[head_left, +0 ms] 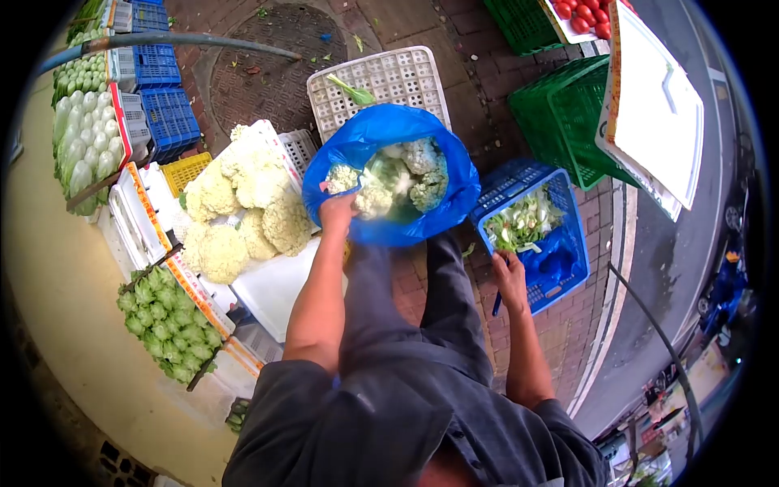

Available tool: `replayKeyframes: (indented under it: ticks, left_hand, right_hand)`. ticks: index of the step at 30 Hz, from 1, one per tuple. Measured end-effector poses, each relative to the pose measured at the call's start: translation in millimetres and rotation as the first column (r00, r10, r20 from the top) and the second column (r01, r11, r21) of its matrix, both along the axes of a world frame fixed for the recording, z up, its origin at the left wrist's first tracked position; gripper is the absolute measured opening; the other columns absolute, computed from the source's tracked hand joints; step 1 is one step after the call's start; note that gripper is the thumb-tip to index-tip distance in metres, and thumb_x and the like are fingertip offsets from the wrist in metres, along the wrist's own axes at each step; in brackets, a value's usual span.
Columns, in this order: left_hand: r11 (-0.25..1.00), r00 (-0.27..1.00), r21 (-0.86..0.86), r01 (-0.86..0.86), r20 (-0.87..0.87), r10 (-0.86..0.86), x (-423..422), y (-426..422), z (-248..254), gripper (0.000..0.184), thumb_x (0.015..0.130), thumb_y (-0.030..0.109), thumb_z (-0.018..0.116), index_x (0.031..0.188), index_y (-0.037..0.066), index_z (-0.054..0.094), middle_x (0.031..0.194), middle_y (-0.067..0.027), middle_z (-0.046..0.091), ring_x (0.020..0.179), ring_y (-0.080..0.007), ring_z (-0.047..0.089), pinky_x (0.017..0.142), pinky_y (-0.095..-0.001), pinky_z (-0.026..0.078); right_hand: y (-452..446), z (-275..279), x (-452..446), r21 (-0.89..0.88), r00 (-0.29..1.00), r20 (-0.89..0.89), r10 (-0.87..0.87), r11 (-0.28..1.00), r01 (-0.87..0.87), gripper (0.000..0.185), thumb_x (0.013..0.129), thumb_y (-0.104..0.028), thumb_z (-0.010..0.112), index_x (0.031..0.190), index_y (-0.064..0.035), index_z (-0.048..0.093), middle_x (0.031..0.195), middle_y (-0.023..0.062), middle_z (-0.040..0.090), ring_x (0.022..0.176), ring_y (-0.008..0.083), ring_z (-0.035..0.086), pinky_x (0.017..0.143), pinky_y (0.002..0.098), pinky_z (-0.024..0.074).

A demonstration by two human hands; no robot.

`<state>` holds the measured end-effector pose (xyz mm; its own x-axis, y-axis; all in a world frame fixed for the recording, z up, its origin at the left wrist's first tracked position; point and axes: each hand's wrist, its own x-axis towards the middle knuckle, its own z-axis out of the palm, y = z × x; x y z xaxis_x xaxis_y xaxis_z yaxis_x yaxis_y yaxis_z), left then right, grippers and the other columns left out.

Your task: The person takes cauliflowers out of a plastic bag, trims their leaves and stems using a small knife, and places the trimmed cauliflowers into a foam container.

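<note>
Head view: L hand (337, 209) gripping near-L rim of blue bag (459, 174), cauliflower (422, 158) inside. R hand (510, 274) closed on slim blue item (497, 303), at L edge of blue crate (513, 182) w/ green trimmings (527, 221). Cauliflower pile (243, 187) L of bag. Open room: strip btwn bag & green crate (560, 122). Surface: brick pavement (487, 118); kerb (617, 252) on R, road (659, 243) beyond.

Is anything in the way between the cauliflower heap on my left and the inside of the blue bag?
Yes: the blue bag's own left side, with your left hand at its edge. A white edge also borders the far part of the cauliflower heap. The bag's top looks open.
</note>
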<state>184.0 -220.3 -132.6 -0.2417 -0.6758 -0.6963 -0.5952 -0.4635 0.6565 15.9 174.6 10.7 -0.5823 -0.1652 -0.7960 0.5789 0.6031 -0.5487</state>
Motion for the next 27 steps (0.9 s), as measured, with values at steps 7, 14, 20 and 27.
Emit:
replayKeyframes:
  ticks: [7, 14, 20, 27]
  left_hand:
    - [0.999, 0.996, -0.032, 0.026, 0.083, -0.023, -26.1, -6.0, 26.0, 0.028, 0.086, 0.028, 0.081, 0.087, 0.002, 0.07, 0.075, -0.0034, 0.061, 0.059, -0.0134, 0.054, 0.055, -0.0311, 0.047]
    - [0.967, 0.923, 0.091, 0.236, 0.29, -0.252, -24.5, -40.5, 29.4, 0.06, 0.085, 0.053, 0.076, 0.103, -0.003, 0.07, 0.09, -0.0117, 0.065, 0.072, -0.0243, 0.06, 0.061, -0.0369, 0.05]
    - [0.9, 0.829, 0.096, 0.424, 0.36, -0.429, -35.3, -32.9, 3.8, 0.067, 0.082, 0.055, 0.077, 0.103, -0.009, 0.071, 0.093, -0.0189, 0.072, 0.078, -0.0284, 0.065, 0.069, -0.043, 0.05]
    - [0.943, 0.919, -0.048, 0.33, 0.243, -0.309, 0.7, -9.8, 36.4, 0.048, 0.093, 0.045, 0.06, 0.095, 0.0, 0.076, 0.097, -0.0256, 0.072, 0.094, -0.0414, 0.07, 0.083, -0.0474, 0.051]
  right_hand:
    - [-187.7, 13.5, -47.8, -0.283, 0.998, 0.015, 0.059, 0.958, -0.052, 0.035, 0.097, -0.025, 0.065, 0.119, 0.0018, 0.066, 0.095, 0.0088, 0.068, 0.08, 0.0149, 0.063, 0.068, 0.03, 0.0524]
    - [-279.4, -135.8, 4.7, -0.188, 0.945, 0.042, 0.326, 0.931, -0.313, 0.05, 0.094, -0.031, 0.066, 0.132, 0.001, 0.06, 0.098, 0.0139, 0.068, 0.062, 0.0195, 0.061, 0.053, 0.0351, 0.0548]
    - [-266.8, -132.5, 54.6, -0.15, 0.919, -0.051, 0.39, 0.907, -0.393, 0.04, 0.092, -0.03, 0.068, 0.123, -0.004, 0.063, 0.092, 0.0131, 0.069, 0.063, 0.0207, 0.062, 0.056, 0.0343, 0.0546]
    - [-271.8, -39.7, 85.7, -0.216, 0.972, 0.153, 0.178, 0.966, -0.142, 0.041, 0.091, -0.026, 0.068, 0.12, 0.003, 0.065, 0.09, 0.0128, 0.071, 0.078, 0.0209, 0.067, 0.064, 0.0335, 0.0533]
